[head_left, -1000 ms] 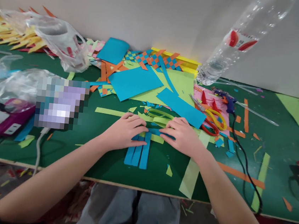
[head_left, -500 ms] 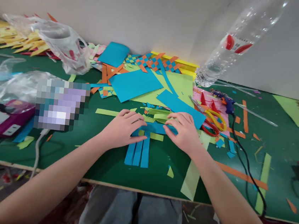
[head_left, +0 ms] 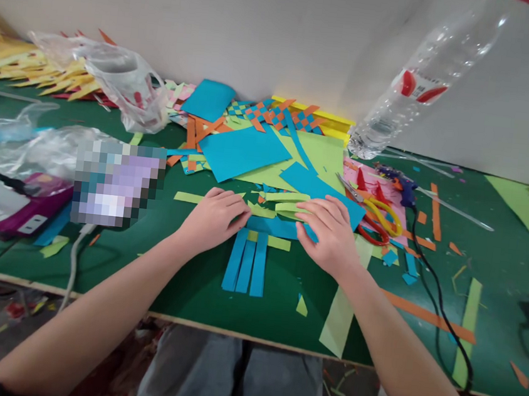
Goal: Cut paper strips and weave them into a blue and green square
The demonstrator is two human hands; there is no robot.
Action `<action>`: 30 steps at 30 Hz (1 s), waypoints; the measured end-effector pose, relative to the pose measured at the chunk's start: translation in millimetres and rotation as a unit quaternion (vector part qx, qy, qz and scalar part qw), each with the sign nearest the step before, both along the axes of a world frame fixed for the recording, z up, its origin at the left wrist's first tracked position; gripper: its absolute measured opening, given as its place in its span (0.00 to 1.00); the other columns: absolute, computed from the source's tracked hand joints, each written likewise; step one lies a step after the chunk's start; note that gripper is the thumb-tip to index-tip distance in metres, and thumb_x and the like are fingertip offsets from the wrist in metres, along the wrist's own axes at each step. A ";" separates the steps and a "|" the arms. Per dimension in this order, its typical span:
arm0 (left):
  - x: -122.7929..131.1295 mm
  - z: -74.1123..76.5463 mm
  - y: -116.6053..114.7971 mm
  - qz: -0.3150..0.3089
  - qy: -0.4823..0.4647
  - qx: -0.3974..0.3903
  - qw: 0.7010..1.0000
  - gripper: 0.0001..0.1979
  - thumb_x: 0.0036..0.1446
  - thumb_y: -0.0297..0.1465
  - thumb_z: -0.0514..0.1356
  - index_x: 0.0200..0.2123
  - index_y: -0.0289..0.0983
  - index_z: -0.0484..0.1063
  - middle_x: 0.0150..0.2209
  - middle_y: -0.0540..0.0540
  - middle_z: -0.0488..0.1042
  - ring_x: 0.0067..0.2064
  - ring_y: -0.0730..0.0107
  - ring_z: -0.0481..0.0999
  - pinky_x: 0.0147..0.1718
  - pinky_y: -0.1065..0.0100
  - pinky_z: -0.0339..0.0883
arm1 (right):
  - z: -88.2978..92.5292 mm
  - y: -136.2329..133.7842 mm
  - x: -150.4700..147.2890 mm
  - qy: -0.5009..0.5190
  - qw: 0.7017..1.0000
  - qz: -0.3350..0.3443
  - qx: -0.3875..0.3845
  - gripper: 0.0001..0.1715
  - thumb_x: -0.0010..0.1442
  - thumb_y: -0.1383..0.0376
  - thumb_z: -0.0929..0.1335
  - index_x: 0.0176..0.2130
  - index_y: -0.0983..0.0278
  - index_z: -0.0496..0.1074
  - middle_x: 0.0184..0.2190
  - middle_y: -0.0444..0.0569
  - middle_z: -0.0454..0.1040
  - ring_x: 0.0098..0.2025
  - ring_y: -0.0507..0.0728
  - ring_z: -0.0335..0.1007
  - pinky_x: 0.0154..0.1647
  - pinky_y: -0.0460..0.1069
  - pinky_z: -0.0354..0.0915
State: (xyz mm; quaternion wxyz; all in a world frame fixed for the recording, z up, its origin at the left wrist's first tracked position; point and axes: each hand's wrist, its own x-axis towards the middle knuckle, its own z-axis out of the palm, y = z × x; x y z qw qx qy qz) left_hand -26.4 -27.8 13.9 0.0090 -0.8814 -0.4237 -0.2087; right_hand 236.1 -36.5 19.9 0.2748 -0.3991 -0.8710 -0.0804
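Observation:
On the green table a blue paper piece (head_left: 273, 227) lies crosswise between my hands. Several blue strips (head_left: 246, 265) hang from it toward me, with a light green strip (head_left: 278, 243) crossing at their top. My left hand (head_left: 217, 218) has its thumb and fingers pressed together on the left end of the blue paper. My right hand (head_left: 329, 233) is bent over the right end, thumb below, fingers beside loose green paper strips (head_left: 288, 198); its fingertips are partly hidden.
Scissors (head_left: 380, 216) and a glue gun (head_left: 402, 190) with a black cord lie right. A plastic bottle (head_left: 402, 99) stands behind. Blue sheets (head_left: 245, 150) and woven paper pieces (head_left: 282, 117) lie at the back. A phone (head_left: 119, 186) with a cable is left, near a bagged cup (head_left: 125, 86).
My left thumb has drawn in against the fingers, uncovering more of the blue strips. My right hand has shifted slightly, and its thumb has moved lower. The view has moved a little.

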 end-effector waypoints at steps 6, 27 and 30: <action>3.4 2.3 -0.9 -0.040 -0.004 -0.030 0.999 0.12 0.65 0.31 0.51 0.37 0.37 0.74 0.38 0.45 0.79 0.41 0.63 0.75 0.46 0.58 0.61 | -9.2 5.3 0.1 -0.055 0.998 -0.033 -0.029 0.16 0.66 0.65 0.61 0.47 0.64 0.74 0.52 0.53 0.75 0.57 0.62 0.66 0.66 0.67 0.48; 4.5 8.3 -7.0 -0.041 -0.125 -0.069 0.989 0.16 0.65 0.36 0.52 0.53 0.37 0.63 0.49 0.40 0.72 0.53 0.60 0.71 0.50 0.58 0.64 | 6.3 -10.8 -12.1 -0.039 0.998 -0.010 0.041 0.19 0.66 0.68 0.61 0.53 0.65 0.71 0.52 0.53 0.75 0.54 0.61 0.69 0.67 0.65 0.46; 4.8 10.3 -9.7 -0.059 -0.193 -0.125 0.971 0.28 0.61 0.40 0.59 0.60 0.39 0.54 0.53 0.39 0.69 0.52 0.60 0.71 0.51 0.58 0.66 | 10.0 -21.3 -21.7 -0.061 0.996 0.026 0.067 0.19 0.65 0.69 0.61 0.54 0.66 0.70 0.54 0.53 0.74 0.55 0.59 0.69 0.68 0.63 0.48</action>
